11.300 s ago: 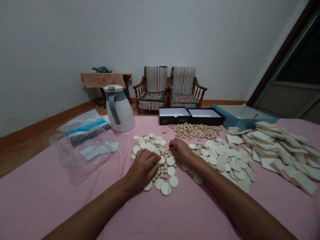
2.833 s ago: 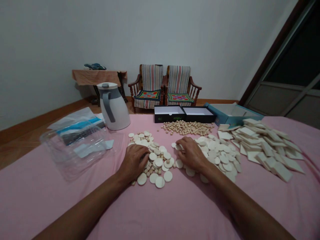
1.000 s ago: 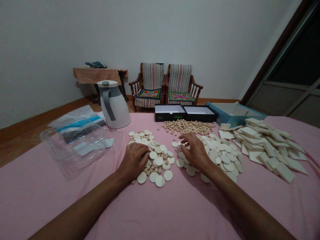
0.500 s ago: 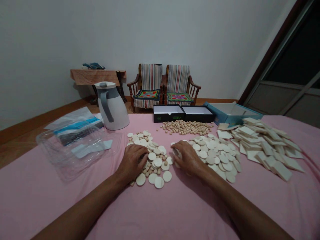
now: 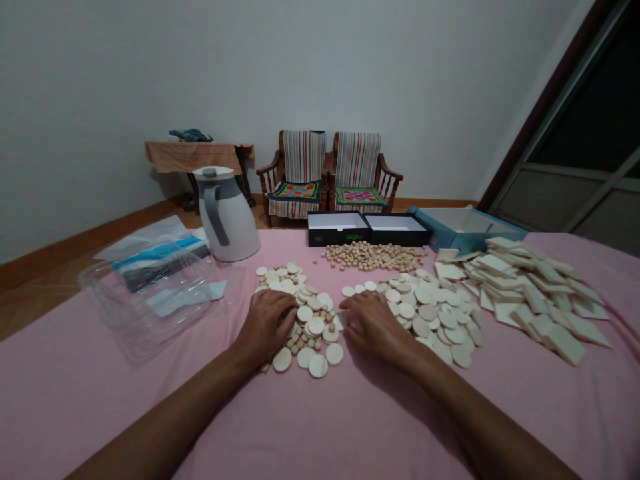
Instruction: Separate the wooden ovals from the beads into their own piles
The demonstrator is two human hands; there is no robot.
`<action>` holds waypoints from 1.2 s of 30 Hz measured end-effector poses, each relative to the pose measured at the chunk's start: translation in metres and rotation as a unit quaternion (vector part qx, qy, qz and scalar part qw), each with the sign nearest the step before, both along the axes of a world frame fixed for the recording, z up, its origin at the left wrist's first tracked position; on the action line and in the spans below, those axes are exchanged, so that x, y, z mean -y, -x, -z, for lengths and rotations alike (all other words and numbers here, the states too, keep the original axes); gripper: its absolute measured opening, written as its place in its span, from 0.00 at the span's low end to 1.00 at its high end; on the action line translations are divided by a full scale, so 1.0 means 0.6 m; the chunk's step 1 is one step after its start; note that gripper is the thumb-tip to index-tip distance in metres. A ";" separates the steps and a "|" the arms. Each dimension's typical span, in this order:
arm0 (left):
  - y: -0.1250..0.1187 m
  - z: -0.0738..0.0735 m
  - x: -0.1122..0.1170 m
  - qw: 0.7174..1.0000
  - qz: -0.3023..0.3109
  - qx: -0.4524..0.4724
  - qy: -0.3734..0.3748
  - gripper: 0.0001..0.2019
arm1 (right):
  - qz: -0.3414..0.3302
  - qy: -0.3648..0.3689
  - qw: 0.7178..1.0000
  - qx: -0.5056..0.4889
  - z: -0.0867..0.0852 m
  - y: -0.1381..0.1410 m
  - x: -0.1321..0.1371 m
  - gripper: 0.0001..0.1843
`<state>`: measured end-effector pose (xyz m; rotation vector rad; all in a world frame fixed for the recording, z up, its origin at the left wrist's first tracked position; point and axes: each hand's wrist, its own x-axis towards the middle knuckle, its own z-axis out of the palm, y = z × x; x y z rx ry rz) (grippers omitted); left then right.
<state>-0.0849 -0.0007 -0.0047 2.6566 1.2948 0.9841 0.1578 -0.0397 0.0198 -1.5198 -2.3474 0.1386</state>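
A mixed heap of pale wooden discs and small pegs lies on the pink cloth. My left hand rests palm down on the heap's left side, its fingers curled over the pieces. My right hand lies flat between that heap and a larger spread of discs, fingers pointing left and touching the nearest discs. What, if anything, either hand grips is hidden beneath it.
A pile of small pegs lies in front of two open black boxes. Square wooden tiles are heaped at right beside a blue box. A white jug and a clear plastic container stand at left.
My right hand drew back from over the big disc spread toward me and left, settling beside the mixed heap. My left hand has hardly moved.
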 end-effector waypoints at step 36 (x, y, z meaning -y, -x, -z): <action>0.004 -0.005 0.000 1.000 -0.002 0.014 -0.013 0.08 | -0.066 0.004 0.992 -0.105 0.019 0.046 0.022 0.11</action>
